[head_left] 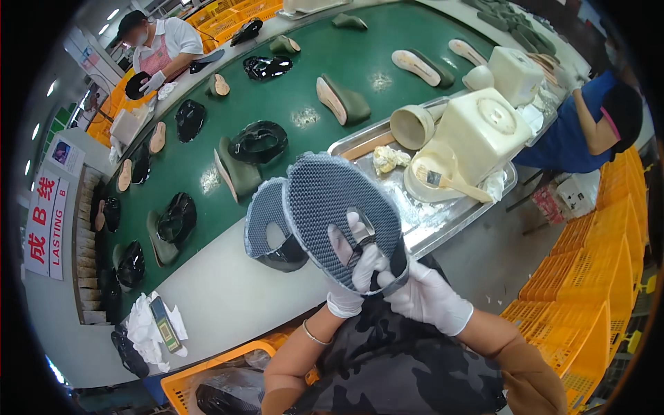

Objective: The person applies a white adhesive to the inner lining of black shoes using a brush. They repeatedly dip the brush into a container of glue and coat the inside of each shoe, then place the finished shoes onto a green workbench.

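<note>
In front of me I hold up a shoe upper (325, 200) with its grey mesh lining facing me and a black edge. My left hand (363, 273), in a white glove, is closed on its lower part, with fingers showing at the cut-out opening. My right hand (430, 296), also gloved, pinches the black edge at the lower right. Just behind it to the left, a second upper (271, 207) with the same grey lining and a shiny black outside rests at the bench edge, partly hidden.
A green conveyor (304, 90) carries green shoe lasts (238, 173) and glossy black uppers (258, 142). Right of my hands, a metal tray (443, 235) holds cream containers and a brush (456, 185). Yellow crates (553, 311) line the right. Co-workers (169, 48) stand far left and right.
</note>
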Available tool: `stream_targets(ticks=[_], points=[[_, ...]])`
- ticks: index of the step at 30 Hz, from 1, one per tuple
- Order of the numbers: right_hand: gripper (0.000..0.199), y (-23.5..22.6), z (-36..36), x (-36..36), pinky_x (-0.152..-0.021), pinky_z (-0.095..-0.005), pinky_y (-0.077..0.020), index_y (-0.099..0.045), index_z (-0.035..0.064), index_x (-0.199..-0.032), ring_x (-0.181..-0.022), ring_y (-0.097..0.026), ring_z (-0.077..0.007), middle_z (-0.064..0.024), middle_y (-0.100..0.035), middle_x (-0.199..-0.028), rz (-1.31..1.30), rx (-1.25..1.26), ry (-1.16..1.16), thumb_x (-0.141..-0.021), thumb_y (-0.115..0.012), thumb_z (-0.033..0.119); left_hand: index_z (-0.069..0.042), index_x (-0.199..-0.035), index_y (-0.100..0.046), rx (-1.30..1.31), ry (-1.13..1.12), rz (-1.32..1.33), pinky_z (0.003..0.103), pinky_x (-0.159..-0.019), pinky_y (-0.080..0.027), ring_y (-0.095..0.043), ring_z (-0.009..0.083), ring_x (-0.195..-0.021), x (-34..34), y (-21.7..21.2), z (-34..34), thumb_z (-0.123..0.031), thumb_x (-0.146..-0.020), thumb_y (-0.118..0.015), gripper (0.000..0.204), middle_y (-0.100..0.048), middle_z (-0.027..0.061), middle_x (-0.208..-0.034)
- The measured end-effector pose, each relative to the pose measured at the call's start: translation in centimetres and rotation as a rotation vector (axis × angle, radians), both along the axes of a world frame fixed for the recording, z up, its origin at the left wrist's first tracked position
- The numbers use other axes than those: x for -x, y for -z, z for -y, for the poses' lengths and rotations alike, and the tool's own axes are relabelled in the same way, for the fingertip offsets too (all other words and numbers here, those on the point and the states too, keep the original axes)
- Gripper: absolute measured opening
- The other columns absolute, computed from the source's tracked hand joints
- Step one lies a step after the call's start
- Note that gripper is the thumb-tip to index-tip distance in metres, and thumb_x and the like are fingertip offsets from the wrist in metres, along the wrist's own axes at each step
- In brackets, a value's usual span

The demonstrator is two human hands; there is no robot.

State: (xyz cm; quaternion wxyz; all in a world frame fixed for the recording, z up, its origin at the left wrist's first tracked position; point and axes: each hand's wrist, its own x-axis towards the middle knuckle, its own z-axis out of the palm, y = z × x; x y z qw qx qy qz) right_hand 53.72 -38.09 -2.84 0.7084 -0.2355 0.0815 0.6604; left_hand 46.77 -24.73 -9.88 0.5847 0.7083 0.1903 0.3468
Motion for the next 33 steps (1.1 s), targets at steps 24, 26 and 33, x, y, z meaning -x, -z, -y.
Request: stream_targets(ticks=[24, 26, 33], points=[[0.026, 1.1, -26.2, -30.2, -0.082, -0.0407, -0.0487, -0.063, 0.004, -0.096, -0.094, -0.061, -0.0334, -0.0185, -0.064, -0.099, 2.273, 1.292, -0.004, -0.08, -0.06, 0.025, 0.001, -0.123, -0.042, -0.299, -0.296, -0.055, 0.041, -0.099, -0.029, -0.041, 0.0335, -0.113, -9.6, 0.7, -5.7, -0.006, -0.074, -0.057, 0.052, -0.045, 0.0184, -0.119], [0.024, 2.1, -26.4, -29.8, -0.081, -0.0407, -0.0492, -0.064, 0.0044, -0.095, -0.094, -0.061, -0.033, -0.0179, -0.064, -0.098, 2.297, 1.318, -0.077, -0.08, -0.06, 0.023, 0.001, -0.123, -0.042, -0.298, -0.297, -0.058, 0.041, -0.099, -0.029, -0.04, 0.034, -0.113, -9.6, 0.7, -5.7, -0.007, -0.074, -0.057, 0.052, -0.045, 0.0183, -0.12], [0.021, 3.9, -26.2, -29.2, -0.081, -0.0411, -0.0497, -0.066, 0.0054, -0.096, -0.093, -0.062, -0.0329, -0.0189, -0.064, -0.098, 2.282, 1.324, -0.176, -0.079, -0.057, 0.016, 0.001, -0.122, -0.043, -0.307, -0.301, -0.067, 0.043, -0.099, -0.027, -0.039, 0.0336, -0.113, -9.8, 0.8, -5.7, -0.007, -0.074, -0.057, 0.051, -0.045, 0.0174, -0.12]])
